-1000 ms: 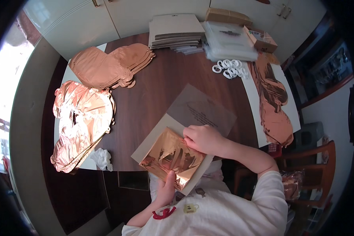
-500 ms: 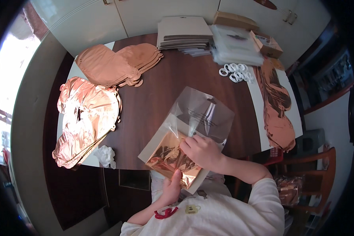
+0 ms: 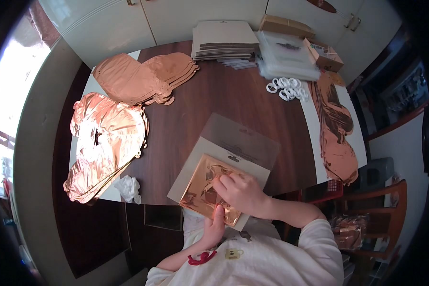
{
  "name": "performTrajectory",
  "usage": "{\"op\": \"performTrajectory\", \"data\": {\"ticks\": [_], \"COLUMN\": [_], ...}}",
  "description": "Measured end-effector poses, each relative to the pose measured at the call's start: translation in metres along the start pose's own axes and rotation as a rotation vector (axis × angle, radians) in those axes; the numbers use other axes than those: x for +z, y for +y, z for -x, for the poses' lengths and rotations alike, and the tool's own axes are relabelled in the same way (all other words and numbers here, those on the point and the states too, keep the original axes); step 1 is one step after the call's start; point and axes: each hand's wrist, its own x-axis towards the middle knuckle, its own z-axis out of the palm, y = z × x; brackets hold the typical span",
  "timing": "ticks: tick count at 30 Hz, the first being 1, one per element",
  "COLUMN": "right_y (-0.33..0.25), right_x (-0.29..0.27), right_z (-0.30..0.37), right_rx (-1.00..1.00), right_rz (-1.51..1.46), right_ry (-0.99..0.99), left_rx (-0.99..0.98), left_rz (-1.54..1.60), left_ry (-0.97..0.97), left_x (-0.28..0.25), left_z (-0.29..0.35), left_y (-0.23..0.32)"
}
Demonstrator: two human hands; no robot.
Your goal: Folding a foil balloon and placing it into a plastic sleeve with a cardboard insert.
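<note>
A folded rose-gold foil balloon (image 3: 195, 186) lies on a pale backing card (image 3: 202, 148) at the table's near edge. Past the card's far edge extends a clear plastic bag (image 3: 224, 125); whether the foil lies inside it I cannot tell. My left hand (image 3: 214, 229) grips the near edge of this stack, its thumb on the foil and its other fingers hidden beneath. My right hand (image 3: 240, 193) rests over the foil with curled fingers, the fingertips closed against its surface.
Flat foil balloons pile up at the left (image 3: 107, 126) and far left (image 3: 124, 78), more foil (image 3: 336, 138) at the right. Far back stand stacked cards (image 3: 224, 35), clear bags (image 3: 288, 57), white rings (image 3: 287, 88) and an open carton (image 3: 325, 55). Crumpled white tissue (image 3: 127, 189) sits near left.
The clear bag, stretched and creased before, now lies flatter over the table, and the card's slot shows. My right hand has shifted slightly left and down over the foil.
</note>
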Motion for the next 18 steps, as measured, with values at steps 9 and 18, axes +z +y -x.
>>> {"op": "performTrajectory", "data": {"ticks": [9, 18], "right_y": [-0.007, -0.007], "right_x": [0.002, 0.005], "right_z": [0.007, 0.01], "right_rx": [-0.048, -0.063], "right_rz": [-0.097, -0.096], "right_ry": [-0.094, -0.076], "left_rx": [-0.18, -0.125], "left_rz": [0.11, 0.11], "left_ry": [-0.111, 0.094], "left_x": [-0.013, -0.037], "left_z": [0.009, 0.017], "left_y": [0.006, 0.027]}}
